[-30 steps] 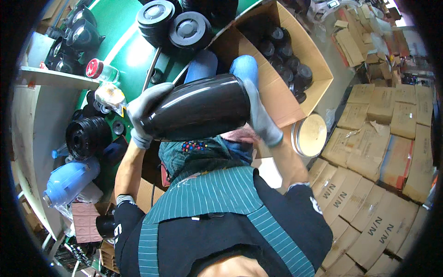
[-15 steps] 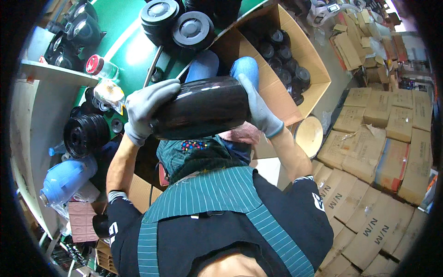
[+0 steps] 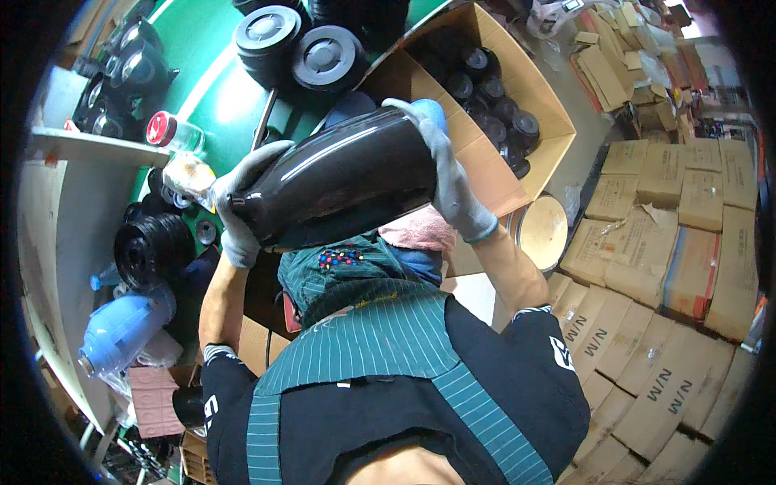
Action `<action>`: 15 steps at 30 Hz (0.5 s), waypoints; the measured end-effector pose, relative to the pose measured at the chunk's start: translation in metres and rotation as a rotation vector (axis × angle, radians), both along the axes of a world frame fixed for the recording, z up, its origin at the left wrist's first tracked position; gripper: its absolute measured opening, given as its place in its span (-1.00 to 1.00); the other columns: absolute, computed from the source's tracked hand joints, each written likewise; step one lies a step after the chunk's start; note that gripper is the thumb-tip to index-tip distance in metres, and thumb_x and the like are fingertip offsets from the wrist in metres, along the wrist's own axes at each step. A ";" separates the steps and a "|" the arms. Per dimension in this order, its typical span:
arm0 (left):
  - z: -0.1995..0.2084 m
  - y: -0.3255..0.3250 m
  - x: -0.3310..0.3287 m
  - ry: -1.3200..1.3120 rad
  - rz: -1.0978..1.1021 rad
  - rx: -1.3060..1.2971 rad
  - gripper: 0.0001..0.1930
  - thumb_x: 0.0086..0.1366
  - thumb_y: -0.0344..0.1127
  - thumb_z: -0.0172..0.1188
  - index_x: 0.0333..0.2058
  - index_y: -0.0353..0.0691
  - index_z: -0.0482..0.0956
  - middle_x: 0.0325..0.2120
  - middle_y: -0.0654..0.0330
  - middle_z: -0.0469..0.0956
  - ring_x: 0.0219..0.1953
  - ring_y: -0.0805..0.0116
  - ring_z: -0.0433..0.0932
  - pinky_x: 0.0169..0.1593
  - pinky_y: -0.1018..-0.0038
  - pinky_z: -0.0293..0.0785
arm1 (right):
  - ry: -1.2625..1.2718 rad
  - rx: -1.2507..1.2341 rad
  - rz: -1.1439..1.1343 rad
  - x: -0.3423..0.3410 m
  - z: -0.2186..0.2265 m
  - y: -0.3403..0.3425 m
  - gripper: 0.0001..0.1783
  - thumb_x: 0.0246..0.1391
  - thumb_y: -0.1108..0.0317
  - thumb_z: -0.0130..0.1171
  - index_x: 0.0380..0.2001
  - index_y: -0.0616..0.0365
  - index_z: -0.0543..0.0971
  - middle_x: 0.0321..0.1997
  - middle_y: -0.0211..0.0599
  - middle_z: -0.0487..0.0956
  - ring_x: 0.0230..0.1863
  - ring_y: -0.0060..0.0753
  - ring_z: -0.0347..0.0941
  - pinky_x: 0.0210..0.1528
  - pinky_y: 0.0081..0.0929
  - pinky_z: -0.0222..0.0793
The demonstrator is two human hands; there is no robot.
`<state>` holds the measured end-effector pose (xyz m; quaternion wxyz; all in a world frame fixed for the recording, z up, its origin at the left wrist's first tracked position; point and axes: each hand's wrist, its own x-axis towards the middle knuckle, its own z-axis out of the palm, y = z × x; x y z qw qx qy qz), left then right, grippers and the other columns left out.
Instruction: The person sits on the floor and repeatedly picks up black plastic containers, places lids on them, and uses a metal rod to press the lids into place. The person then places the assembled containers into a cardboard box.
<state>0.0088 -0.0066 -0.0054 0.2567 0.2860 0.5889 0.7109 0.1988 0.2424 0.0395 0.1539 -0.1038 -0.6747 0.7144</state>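
Observation:
A large glossy black flask body (image 3: 347, 182) is held level-ish across my lap, its narrower end with a small lip to the left and its wide end to the right. My left hand (image 3: 241, 214), in a grey glove, is closed around the narrow end. My right hand (image 3: 454, 184), gloved the same way, presses its palm and fingers against the wide end. The underside of the flask body and part of my left fingers are hidden. Below it lie a pink cloth (image 3: 420, 229) and my dark green striped apron (image 3: 356, 347).
An open carton (image 3: 541, 89) with several dark round parts stands ahead right. Stacked black discs (image 3: 327, 58) sit on the green bench (image 3: 214, 89), near a red-lidded jar (image 3: 174, 132). At left are black rings (image 3: 153, 250) and a blue flask-shaped object (image 3: 125, 323). Cardboard boxes (image 3: 622, 259) fill the right.
The flask body has tilted, its right end rising and its left end turning so the narrow lip shows. Both hands still grip its ends; the left hand has shifted slightly down.

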 end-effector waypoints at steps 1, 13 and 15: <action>0.004 -0.001 0.003 0.003 0.003 0.025 -0.11 0.45 0.46 0.00 0.09 -0.44 0.66 0.00 -0.05 0.72 0.08 0.13 0.71 0.25 0.25 0.57 | -0.017 0.038 0.002 0.002 -0.006 0.006 -0.26 0.59 -0.12 -0.25 0.54 0.22 0.21 0.54 -0.09 0.32 0.49 -0.21 0.30 0.60 -0.31 0.09; 0.100 0.060 0.030 0.233 -0.390 0.145 -0.27 0.25 -0.51 0.40 0.41 -0.30 0.42 0.31 -0.01 0.54 0.36 0.17 0.52 0.47 0.23 0.37 | 0.108 0.082 -0.263 0.036 -0.058 0.018 -0.15 0.11 0.45 0.54 0.41 0.15 0.33 0.35 -0.10 0.52 0.28 -0.20 0.54 0.39 -0.22 0.48; 0.101 0.064 0.045 0.433 -0.420 0.128 -0.36 0.37 -0.49 0.26 0.42 -0.30 0.41 0.34 -0.04 0.51 0.40 0.12 0.48 0.48 0.19 0.32 | 0.147 0.174 -0.393 0.039 -0.073 0.017 -0.12 0.10 0.44 0.55 0.42 0.16 0.31 0.36 -0.08 0.51 0.29 -0.18 0.53 0.39 -0.20 0.47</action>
